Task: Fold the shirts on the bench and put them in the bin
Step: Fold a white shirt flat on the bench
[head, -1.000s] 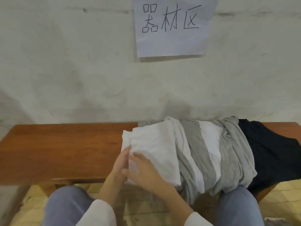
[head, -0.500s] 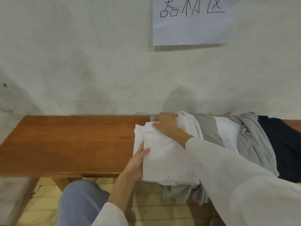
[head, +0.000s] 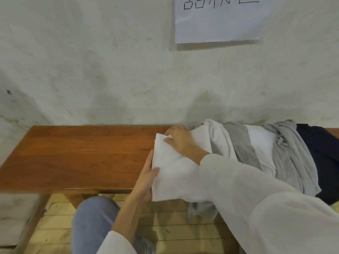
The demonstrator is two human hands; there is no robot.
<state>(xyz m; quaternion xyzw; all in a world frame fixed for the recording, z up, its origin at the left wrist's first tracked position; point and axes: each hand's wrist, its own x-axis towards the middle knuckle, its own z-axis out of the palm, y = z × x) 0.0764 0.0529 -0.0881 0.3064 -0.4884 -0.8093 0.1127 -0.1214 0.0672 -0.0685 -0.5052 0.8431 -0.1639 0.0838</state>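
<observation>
"Head view is all I get. I see a folded white shirt [head: 174, 173] lying across the bench [head: 73, 153], from near its back edge to just over its front edge. Its right side rests on the heap of grey shirts [head: 286, 162], and a dark shirt [head: 322, 153] lies toward the right end."

"And the hands?"

"The left hand [head: 146, 180] grips the shirt's left edge near the bench's front edge, thumb on top and fingers underneath. The right hand [head: 179, 140] reaches across and pinches the far left corner, fingers curled into the cloth."

"How will it handle?"

"Light and limp, I judge. It looks like thin fabric that sags wherever I don't support it, and the layers may slide apart. I'd take it by the folded edges with a palm beneath, never by one corner."

"The bin?"

"Out of view, so I can't tell where it stands. Lifting may also drag the grey cloth underneath along."
</observation>
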